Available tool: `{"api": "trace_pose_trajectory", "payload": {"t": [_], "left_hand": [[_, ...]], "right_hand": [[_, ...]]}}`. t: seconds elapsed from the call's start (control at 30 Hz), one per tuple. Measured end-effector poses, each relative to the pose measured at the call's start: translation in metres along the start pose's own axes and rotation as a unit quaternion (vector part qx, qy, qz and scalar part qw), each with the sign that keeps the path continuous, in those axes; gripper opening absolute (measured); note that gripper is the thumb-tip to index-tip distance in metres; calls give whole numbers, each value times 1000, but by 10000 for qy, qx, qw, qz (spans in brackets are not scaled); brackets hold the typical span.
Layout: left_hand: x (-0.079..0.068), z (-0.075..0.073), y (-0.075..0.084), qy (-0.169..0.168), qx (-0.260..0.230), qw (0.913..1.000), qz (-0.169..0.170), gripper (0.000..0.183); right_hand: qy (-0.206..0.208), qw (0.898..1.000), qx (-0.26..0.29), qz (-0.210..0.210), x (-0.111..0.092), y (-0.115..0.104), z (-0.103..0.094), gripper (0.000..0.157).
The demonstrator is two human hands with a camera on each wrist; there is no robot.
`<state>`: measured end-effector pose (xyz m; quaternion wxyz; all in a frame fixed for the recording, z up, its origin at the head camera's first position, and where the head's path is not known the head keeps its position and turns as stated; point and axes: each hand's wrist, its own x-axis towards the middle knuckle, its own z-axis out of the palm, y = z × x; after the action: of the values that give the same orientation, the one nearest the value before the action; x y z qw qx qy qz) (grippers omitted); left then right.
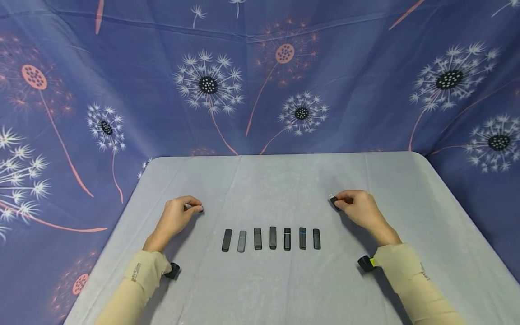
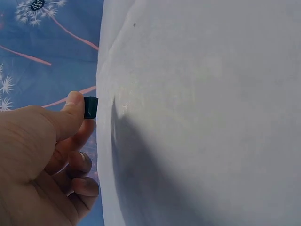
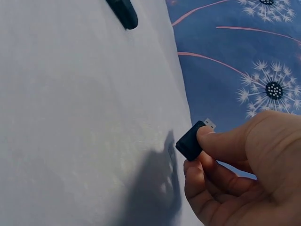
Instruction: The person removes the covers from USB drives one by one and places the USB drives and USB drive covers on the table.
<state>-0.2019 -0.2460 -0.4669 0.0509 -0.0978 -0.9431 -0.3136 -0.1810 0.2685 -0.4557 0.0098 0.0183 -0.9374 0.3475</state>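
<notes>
My right hand (image 1: 363, 208) pinches a black USB flash drive (image 3: 189, 142) between thumb and fingers, its metal plug bare and pointing away in the head view. In my left hand (image 1: 177, 215) a small black cap (image 2: 91, 108) is pinched between thumb and index finger, mostly covered by them in the head view. Both hands are held over the far half of the table, well apart. Between and nearer than them lies a row of several flash drives, among them a grey one (image 1: 241, 241) and one with a blue band (image 1: 302, 238).
A pale cloth covers the table (image 1: 260, 289), which ends at the back against a blue dandelion-patterned curtain (image 1: 252, 122). The same curtain hangs on the left and right. A small black device (image 1: 172, 271) sits at the left wrist, another (image 1: 366, 264) at the right.
</notes>
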Motion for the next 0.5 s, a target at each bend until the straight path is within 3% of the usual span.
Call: {"api": "trace_pose_trajectory", "payload": {"t": [0.5], "left_hand": [[3, 3, -3, 34, 396, 9992, -60, 6]], "right_hand": [[20, 9996, -265, -47, 5, 4, 10, 16]]}}
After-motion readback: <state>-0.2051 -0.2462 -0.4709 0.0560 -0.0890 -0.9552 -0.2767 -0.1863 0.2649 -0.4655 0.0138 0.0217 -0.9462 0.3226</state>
